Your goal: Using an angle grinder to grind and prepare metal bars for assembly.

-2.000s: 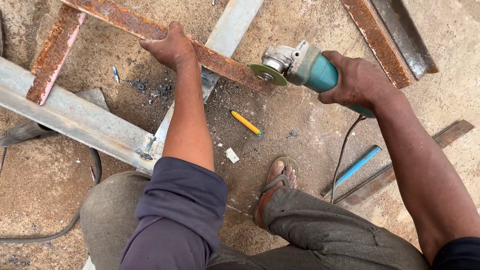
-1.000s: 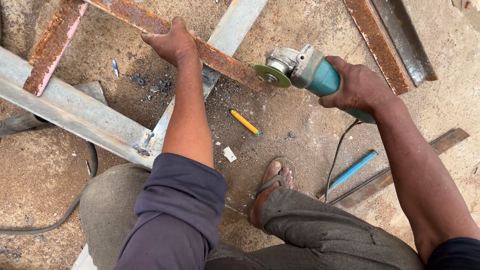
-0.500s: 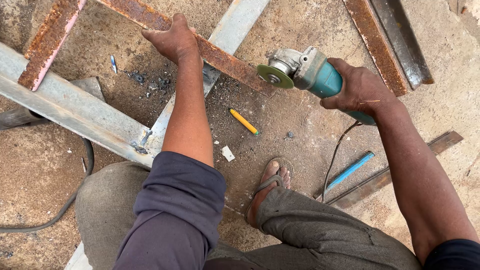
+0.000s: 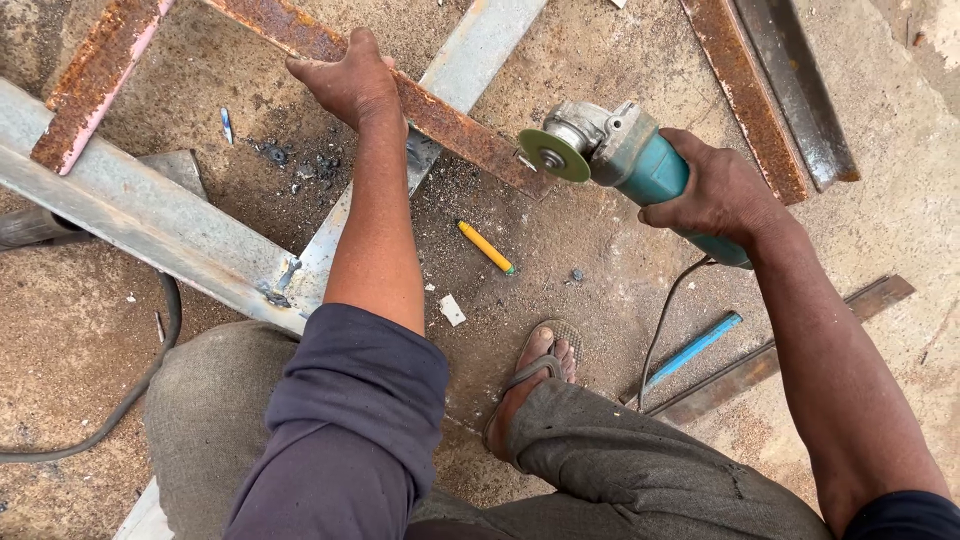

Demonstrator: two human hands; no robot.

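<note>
Rusty bar (image 4: 455,125) lies slanted across the sandy ground (image 4: 600,240), resting on top of a pale grey metal beam (image 4: 150,215) and a second grey strip (image 4: 470,55), so it sits a little off the dirt. The left hand (image 4: 345,85) is pressed flat down on the bar with fingers curled over its far edge; that looks like a way to stop it from sliding or shaking. The right hand (image 4: 715,195) is wrapped tight around the blue-green body of a grinder (image 4: 625,160), with its green round disc (image 4: 553,155) right at the end of the bar, touching or almost touching. The grinder's black cord (image 4: 665,320) trails away behind. A yellow pencil (image 4: 486,247) lies on the ground just below the bar, close enough to grab. The person's foot in a sandal (image 4: 535,375) is planted near, well back from the disc.
</note>
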